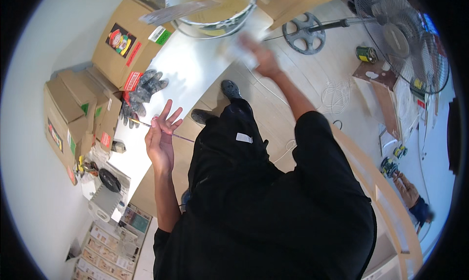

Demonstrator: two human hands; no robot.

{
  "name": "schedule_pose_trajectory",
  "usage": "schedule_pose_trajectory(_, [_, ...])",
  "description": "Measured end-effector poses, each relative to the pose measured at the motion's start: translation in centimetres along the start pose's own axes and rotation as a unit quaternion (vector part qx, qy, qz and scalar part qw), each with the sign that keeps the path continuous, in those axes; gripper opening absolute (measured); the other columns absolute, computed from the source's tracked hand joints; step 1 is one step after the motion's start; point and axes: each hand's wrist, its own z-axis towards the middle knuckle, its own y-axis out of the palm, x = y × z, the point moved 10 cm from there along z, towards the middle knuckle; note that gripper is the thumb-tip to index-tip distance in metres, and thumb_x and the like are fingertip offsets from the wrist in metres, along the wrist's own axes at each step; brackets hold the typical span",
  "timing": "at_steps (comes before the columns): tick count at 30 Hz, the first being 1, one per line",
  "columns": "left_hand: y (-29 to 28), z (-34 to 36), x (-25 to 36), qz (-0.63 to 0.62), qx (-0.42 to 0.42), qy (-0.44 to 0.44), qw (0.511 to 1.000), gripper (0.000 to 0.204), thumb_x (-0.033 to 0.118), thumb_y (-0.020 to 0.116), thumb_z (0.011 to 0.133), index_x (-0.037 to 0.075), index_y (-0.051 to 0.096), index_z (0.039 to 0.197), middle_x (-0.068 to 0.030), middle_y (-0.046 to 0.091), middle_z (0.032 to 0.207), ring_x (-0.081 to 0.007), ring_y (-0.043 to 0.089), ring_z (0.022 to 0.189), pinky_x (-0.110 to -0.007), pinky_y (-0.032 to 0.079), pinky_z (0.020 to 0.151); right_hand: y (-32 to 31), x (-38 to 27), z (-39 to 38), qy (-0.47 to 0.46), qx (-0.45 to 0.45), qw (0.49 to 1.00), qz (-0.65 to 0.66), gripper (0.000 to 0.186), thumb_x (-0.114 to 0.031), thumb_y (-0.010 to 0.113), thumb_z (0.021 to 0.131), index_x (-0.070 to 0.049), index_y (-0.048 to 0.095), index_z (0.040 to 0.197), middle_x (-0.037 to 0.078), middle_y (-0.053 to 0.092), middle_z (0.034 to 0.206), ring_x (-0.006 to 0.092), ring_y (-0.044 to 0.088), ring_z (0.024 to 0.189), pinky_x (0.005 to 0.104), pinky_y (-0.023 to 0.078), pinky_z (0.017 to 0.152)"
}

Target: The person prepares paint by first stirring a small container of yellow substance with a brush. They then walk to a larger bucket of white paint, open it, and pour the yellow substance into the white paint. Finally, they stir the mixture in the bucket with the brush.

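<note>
While my half-spread left hand [162,143] pinches a stick [183,138], right hand [263,59] blurred, grip unclear, I judge twelve-o'clock bucket [218,26] work unfinished.

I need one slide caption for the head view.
Left hand holding a thin stick, blurred right hand near an open wire-handled bucket.

The white table [195,60] carries a bucket [227,25] at its far end, cardboard boxes [139,28] along its left edge and dark gloves [149,87] beside them.
</note>
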Motion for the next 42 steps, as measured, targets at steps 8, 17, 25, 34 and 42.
schedule_pose_trajectory(8, [-4.3,-4.6,-1.3,-0.03,0.087,-0.005,0.996,0.05,0.037,0.034,0.109,0.006,0.055,0.075,-0.0324,0.047,0.143,-0.041,0.059,0.12,-0.043,0.049,0.094,1.2,-4.9,-2.2,0.067,0.188,0.978,-0.066,0.068,-0.019,0.071,0.074,-0.001,0.051,0.137,0.016,0.053,0.142,0.0397,0.053,0.125,0.0494,0.044,0.104])
schedule_pose_trajectory(17, [-6.9,-7.1,-1.1,-0.044,0.12,0.003,0.992,0.05,0.04,0.034,0.108,0.006,0.053,0.076,-0.0321,0.051,0.138,-0.0375,0.063,0.114,-0.041,0.049,0.092,10.6,-9.4,2.3,-0.091,-0.094,0.988,-0.079,0.083,-0.015,0.068,0.073,-0.007,0.039,0.15,0.012,0.039,0.156,0.0307,0.035,0.145,0.0462,0.025,0.12])
schedule_pose_trajectory(25, [-9.2,-10.7,-1.9,-0.081,0.176,0.017,0.981,0.049,0.039,0.033,0.108,0.005,0.051,0.077,-0.0316,0.054,0.134,-0.0363,0.063,0.112,-0.041,0.049,0.092,6.5,-11.4,2.7,0.028,0.117,0.993,0.0,0.068,-0.002,0.061,0.079,-0.004,0.045,0.145,0.015,0.046,0.151,0.0307,0.038,0.143,0.045,0.025,0.12])
schedule_pose_trajectory(34, [-11.9,-15.2,-2.6,-0.11,0.222,0.036,0.968,0.046,0.04,0.036,0.108,0.006,0.052,0.08,-0.0281,0.054,0.135,-0.0353,0.062,0.114,-0.04,0.049,0.093,18.4,-14.4,1.1,-0.191,-0.189,0.963,0.017,0.081,0.0,0.065,0.071,-0.004,0.042,0.148,0.015,0.04,0.154,0.0299,0.033,0.145,0.0438,0.024,0.121])
schedule_pose_trajectory(42, [-15.9,-22.0,-5.2,-0.163,0.331,0.051,0.928,0.046,0.039,0.038,0.107,0.005,0.053,0.081,-0.0298,0.055,0.132,-0.0357,0.064,0.113,-0.04,0.051,0.091,14.8,-13.8,-1.4,-0.057,-0.006,0.993,-0.101,0.071,-0.003,0.059,0.078,-0.001,0.042,0.147,0.016,0.039,0.156,0.0331,0.03,0.148,0.0517,0.019,0.121])
